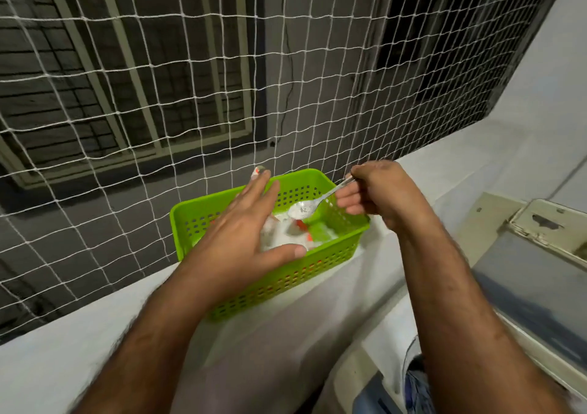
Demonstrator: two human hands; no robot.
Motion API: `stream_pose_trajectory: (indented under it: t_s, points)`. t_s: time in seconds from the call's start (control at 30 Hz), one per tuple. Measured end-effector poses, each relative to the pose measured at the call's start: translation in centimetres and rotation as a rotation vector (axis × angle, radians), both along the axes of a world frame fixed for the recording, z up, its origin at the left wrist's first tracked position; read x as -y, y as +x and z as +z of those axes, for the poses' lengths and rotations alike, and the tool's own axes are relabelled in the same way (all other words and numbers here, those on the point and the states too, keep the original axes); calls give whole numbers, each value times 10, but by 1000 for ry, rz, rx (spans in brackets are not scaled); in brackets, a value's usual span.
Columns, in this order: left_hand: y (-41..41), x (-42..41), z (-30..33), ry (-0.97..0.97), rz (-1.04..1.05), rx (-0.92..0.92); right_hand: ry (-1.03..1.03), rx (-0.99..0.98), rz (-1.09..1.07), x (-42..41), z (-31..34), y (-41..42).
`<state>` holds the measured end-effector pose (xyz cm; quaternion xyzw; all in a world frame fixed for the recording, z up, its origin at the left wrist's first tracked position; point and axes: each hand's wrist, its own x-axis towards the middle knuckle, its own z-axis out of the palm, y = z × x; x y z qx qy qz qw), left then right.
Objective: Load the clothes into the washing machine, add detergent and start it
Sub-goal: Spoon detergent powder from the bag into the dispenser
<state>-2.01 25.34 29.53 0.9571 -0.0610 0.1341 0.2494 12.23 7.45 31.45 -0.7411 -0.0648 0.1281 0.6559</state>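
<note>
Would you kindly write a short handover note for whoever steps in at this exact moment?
Right hand: grips a spoon loaded with white detergent powder, held over the green basket.
Left hand: open, fingers spread over the detergent pack inside the basket.
The basket sits on the white ledge by the netting; the washing machine is to the right.
Done: one spoonful scooped. Whether the clothes are loaded cannot be told.
Left: carry the powder to the machine, tip it in, start it.

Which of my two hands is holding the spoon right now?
Your right hand: it grips the spoon, loaded with white powder, over the green basket. Your left hand is spread flat, holding nothing.
</note>
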Motion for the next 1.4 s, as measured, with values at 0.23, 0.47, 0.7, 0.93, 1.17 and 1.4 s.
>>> stream_pose_trajectory:
  t_s: [0.23,0.47,0.7,0.93,1.17,1.4]
  points:
    - [25,54,-2,35,-91,55,112,1,-172,84,0,-5]
    - [50,147,-24,-25,-262,-7,135,-56,-408,199,-17,-21]
    - [63,252,-69,-94,-410,-175,148,-161,-665,328,-76,-45]
    - [73,344,-138,-75,-488,-357,188,-258,-933,415,-152,-77]
    - [82,396,-193,51,-550,-540,189,-276,-1107,445,-218,-95]
    - [100,426,-240,165,-601,-685,-7,-298,-1142,445,-270,-82]
